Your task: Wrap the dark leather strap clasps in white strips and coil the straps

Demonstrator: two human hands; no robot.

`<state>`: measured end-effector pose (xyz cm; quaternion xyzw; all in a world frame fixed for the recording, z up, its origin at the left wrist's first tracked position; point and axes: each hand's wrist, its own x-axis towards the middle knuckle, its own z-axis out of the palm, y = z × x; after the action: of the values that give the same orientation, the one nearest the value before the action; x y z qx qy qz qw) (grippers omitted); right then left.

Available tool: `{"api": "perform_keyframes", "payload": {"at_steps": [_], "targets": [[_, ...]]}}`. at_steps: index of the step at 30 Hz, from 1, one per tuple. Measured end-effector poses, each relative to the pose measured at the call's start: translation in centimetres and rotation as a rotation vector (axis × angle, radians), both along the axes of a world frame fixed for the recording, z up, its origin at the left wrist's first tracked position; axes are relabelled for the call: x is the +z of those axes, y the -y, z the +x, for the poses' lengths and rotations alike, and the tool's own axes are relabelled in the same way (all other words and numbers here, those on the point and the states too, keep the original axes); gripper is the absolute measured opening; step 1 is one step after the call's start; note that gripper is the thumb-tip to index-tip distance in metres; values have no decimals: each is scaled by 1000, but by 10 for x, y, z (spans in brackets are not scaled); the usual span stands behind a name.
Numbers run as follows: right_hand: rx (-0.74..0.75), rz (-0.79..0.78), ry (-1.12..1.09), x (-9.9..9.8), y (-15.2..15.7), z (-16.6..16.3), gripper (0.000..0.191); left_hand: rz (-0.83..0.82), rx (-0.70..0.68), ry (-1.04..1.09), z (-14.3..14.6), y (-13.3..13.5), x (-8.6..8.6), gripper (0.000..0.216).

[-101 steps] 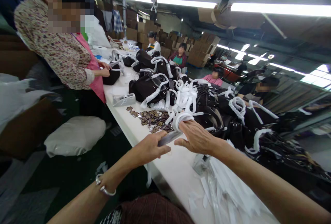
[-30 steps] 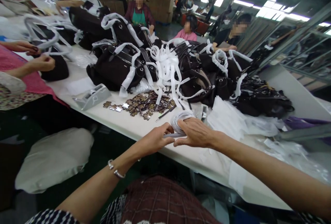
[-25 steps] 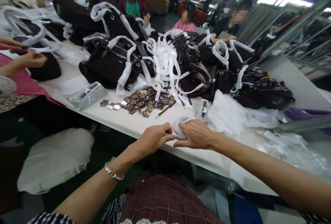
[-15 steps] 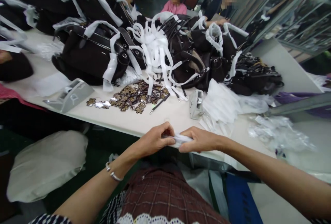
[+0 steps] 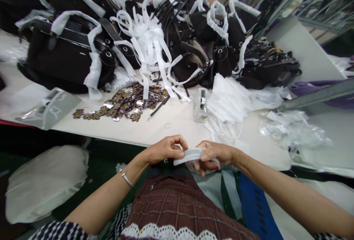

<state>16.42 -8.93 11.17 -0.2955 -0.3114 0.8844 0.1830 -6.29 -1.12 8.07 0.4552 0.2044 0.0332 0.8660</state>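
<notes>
Between my hands, just off the table's front edge, is a folded white wrapping strip (image 5: 190,154). My left hand (image 5: 167,149) pinches its left end between thumb and fingers. My right hand (image 5: 214,155) is closed around the other end, thumb on top and fingers curled below. Part of the strip hides behind the right fingers. Beyond my hands, a grey tape dispenser (image 5: 199,105) stands beside a stack of white wrapping sheets (image 5: 228,99). Left of it lies a pile of brown flower-shaped charms (image 5: 121,103) with a thin black strap (image 5: 159,108).
Dark handbags (image 5: 69,55) with white-wrapped handles crowd the back of the table. A tangle of white strips (image 5: 151,40) hangs among them. Another tape dispenser (image 5: 54,109) sits at left, clear plastic bags (image 5: 295,129) at right. A covered stool (image 5: 47,184) stands lower left. People are across the table.
My view has tilted down and shifted right. The white strip now shows more between my hands, and my right hand has turned so its fingers curl underneath it.
</notes>
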Motion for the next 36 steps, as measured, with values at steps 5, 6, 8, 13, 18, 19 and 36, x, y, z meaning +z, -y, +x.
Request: {"api": "perform_keyframes", "payload": {"at_steps": [5,6,8,13,18,19,36], "targets": [[-95,-23,-115,-21,5,29,45,-211,-3,57,39,12,-14,58],[-112,-24,-128,-25,5,35,47,-220,11,65,45,13,-16,58],[-127,-30,-158,-33,4,46,50,-229,31,82,58,14,-18,58],[-99,-66,-251,-49,10,62,55,-335,28,96,77,21,-24,62],[-83,-179,-297,-71,46,65,64,-511,-36,60,82,50,-44,62],[-112,-204,-284,-75,55,64,66,-528,-50,44,82,57,-49,61],[-940,-62,527,-72,65,51,53,-188,52,-114,89,60,-51,47]]}}
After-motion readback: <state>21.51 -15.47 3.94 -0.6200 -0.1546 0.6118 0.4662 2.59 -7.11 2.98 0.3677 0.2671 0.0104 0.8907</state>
